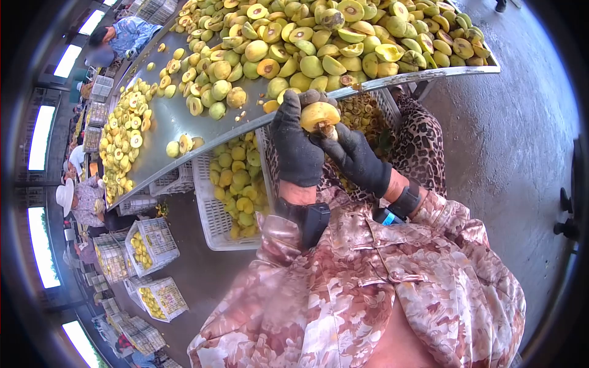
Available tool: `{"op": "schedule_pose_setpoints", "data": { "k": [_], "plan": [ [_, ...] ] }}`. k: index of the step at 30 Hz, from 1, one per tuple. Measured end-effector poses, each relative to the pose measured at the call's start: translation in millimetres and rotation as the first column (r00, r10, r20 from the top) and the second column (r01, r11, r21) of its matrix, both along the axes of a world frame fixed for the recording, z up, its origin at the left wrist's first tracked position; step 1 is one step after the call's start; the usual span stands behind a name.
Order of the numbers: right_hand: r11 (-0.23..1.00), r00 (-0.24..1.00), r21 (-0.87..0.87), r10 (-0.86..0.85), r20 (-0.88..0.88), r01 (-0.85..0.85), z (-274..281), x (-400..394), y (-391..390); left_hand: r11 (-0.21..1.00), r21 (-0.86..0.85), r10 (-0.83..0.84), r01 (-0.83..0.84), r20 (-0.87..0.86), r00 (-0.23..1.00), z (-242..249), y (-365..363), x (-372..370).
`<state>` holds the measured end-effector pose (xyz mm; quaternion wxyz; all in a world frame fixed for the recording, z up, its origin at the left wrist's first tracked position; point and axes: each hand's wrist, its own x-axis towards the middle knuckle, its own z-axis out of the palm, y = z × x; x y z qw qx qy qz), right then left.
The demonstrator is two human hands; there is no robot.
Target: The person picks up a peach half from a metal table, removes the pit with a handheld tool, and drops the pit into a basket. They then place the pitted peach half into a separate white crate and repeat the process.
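My left hand (pixel 297 147), in a dark glove, is closed around a yellow peach-like fruit (pixel 320 115) in front of my chest. Brown, torn flesh shows on the fruit's lower side. My right hand (pixel 361 161), gloved too, has its fingers bent in against that lower side, where a small pale piece (pixel 331 132) sits by the fingertips; I cannot tell if it is pit or fingertip. Just beyond the hands runs the rim of a metal table (pixel 230 133), heaped with whole and halved yellow-green fruits (pixel 294 49).
Below the table edge, a white crate (pixel 208 214) holds yellow fruit. Another crate (pixel 388 107) with brown scraps stands behind my hands, beside my leopard-print leg (pixel 423 138). More fruit-filled crates (pixel 152 245) stand at left. A person in blue (pixel 132 34) is across the table; others work farther left.
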<state>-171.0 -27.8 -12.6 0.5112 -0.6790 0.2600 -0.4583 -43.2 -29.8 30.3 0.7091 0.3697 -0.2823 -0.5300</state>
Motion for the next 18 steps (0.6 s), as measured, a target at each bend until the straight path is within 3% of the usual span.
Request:
{"op": "schedule_pose_setpoints", "data": {
  "k": [1, 4, 7, 8, 11, 13, 14, 15, 17, 18],
  "plan": [
    [0.999, 0.999, 0.027, 0.038, 0.002, -0.038, 0, -2, 0, 1.0, 0.005, 0.007, -0.007, -0.007, 1.0, 0, -1, 0],
    [0.995, 0.997, 0.069, 0.073, -0.011, -0.072, 14, -3, 0, 0.998, -0.009, 0.065, -0.065, 0.294, 0.954, 17, 4, -4],
    [0.988, 0.996, 0.126, 0.093, 0.01, -0.094, 20, -11, 3, 0.993, -0.071, 0.118, -0.098, 0.398, 0.91, 37, 10, -14],
    [0.98, 0.991, 0.15, 0.128, 0.028, -0.131, 19, -13, 5, 0.995, -0.096, 0.076, -0.039, 0.413, 0.908, 37, 11, -10],
    [0.801, 0.905, 0.421, 0.366, 0.216, -0.425, 18, -20, 4, 0.998, -0.042, -0.036, 0.049, 0.272, 0.961, 30, 9, -3],
    [0.605, 0.829, 0.569, 0.441, 0.342, -0.557, 17, -33, -2, 0.996, -0.079, -0.019, 0.049, 0.346, 0.938, 35, 12, -3],
    [0.62, 0.831, 0.557, 0.463, 0.307, -0.552, 19, -32, -4, 0.993, -0.118, 0.022, 0.026, 0.39, 0.921, 34, 13, -1],
    [0.635, 0.832, 0.545, 0.484, 0.271, -0.547, 20, -31, -6, 0.994, -0.099, -0.013, 0.047, 0.317, 0.948, 33, 14, 1],
    [0.812, 0.843, 0.307, 0.536, -0.054, -0.496, 26, -20, -12, 0.994, -0.07, -0.076, 0.088, 0.166, 0.983, 35, 15, 12],
    [0.853, 0.82, 0.161, 0.521, -0.236, -0.496, 30, -17, -18, 0.98, -0.051, -0.193, 0.192, -0.022, 0.981, 28, 15, 22]
  ]
}}
